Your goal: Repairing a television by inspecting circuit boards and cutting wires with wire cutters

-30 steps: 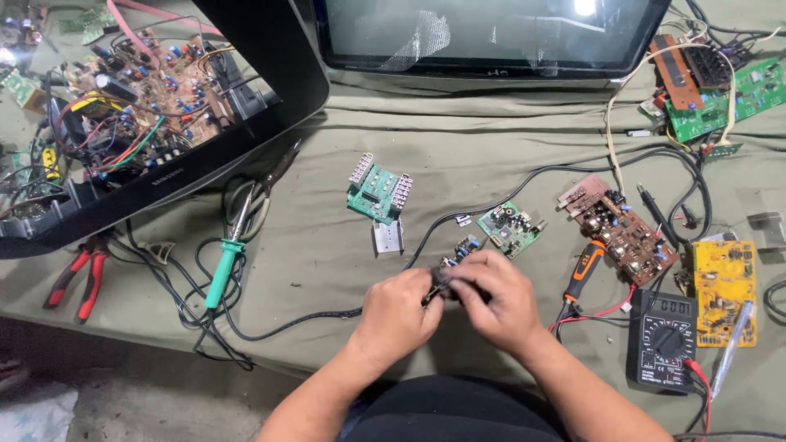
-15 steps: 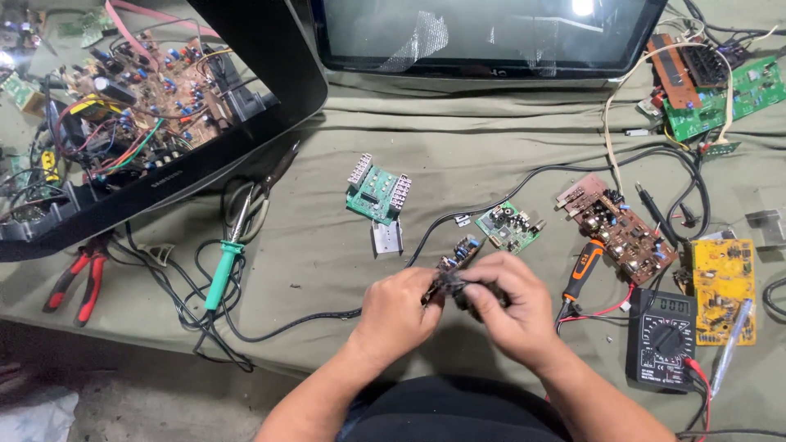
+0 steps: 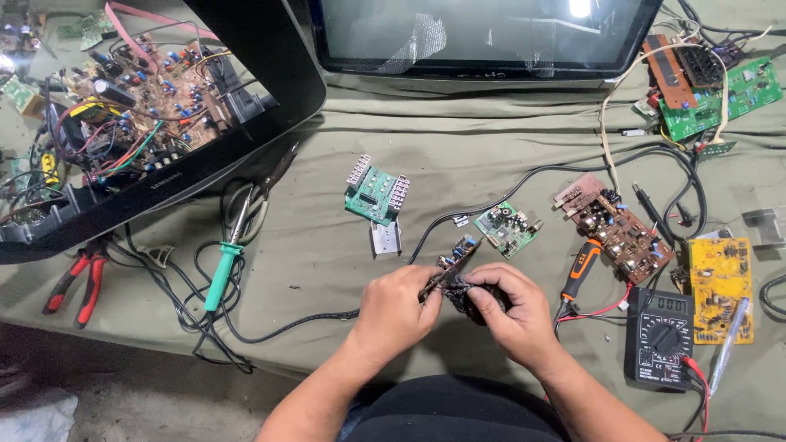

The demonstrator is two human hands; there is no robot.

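Both hands meeting low at the centre of the olive cloth-covered worktop (image 3: 491, 155). Left hand (image 3: 395, 313) curled, fingers pinched on a small dark part with a bundle of thin wires (image 3: 452, 286); right hand (image 3: 509, 313) closed round the same part from the other side. Most of that part hidden under the fingers, its shape hard to make out. Just beyond the fingertips, a narrow blue-and-black circuit strip (image 3: 460, 250), its near end covered by the hands. Near the right hand, an orange-and-black screwdriver handle (image 3: 580, 268), tip out of sight, and a black digital multimeter with red lead (image 3: 660, 336). Farther back, a small green circuit board with metal heat sinks (image 3: 377, 193) and a brown component board (image 3: 616, 227). Well to the left, a green-handled soldering iron (image 3: 226, 263) among black cables and red-handled pliers (image 3: 79, 281). Open television chassis (image 3: 155, 123) cut off at upper left; grey glass screen (image 3: 483, 33) cut off at the top.
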